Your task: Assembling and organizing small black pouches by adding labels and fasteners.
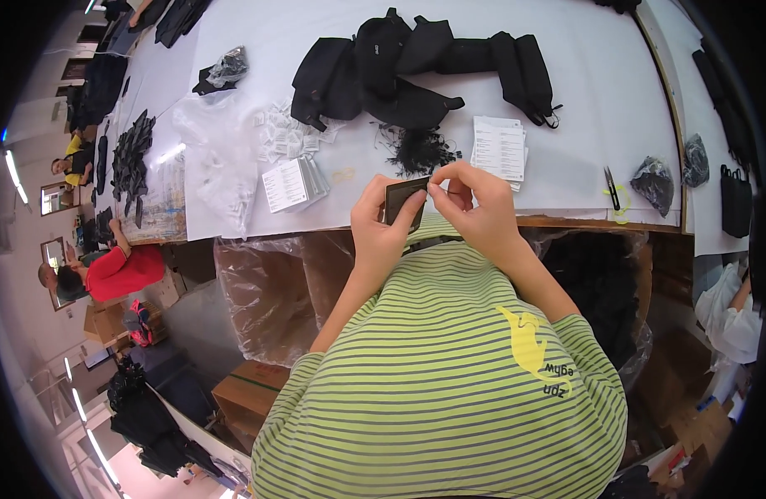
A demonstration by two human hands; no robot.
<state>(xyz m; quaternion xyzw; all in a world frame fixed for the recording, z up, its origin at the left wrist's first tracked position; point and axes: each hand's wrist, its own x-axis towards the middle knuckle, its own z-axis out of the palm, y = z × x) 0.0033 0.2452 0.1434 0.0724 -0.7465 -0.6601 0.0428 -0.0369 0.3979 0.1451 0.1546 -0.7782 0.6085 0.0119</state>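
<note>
My left hand (pixel 379 223) grips a small dark rectangular tag (pixel 395 200) at the table's front edge, its thumb lying across the face. Beside the tag's right corner, my right hand (pixel 481 208) pinches thumb and forefinger together; what lies between those fingertips is too small to make out. Just beyond my hands is a tangled heap of thin black cords (pixel 420 150). A stack of white printed cards (pixel 287 185) lies left of my left hand, and another stack of printed cards (pixel 498 148) sits beyond my right hand.
Folded black fabric pieces (pixel 400 62) lie farther back on the white table. Small white labels (pixel 287 133) and clear plastic (pixel 221 158) are at left. Black-handled snips (pixel 612 191) and a bagged dark bundle (pixel 653 185) lie right. A person in red (pixel 125 273) is at far left.
</note>
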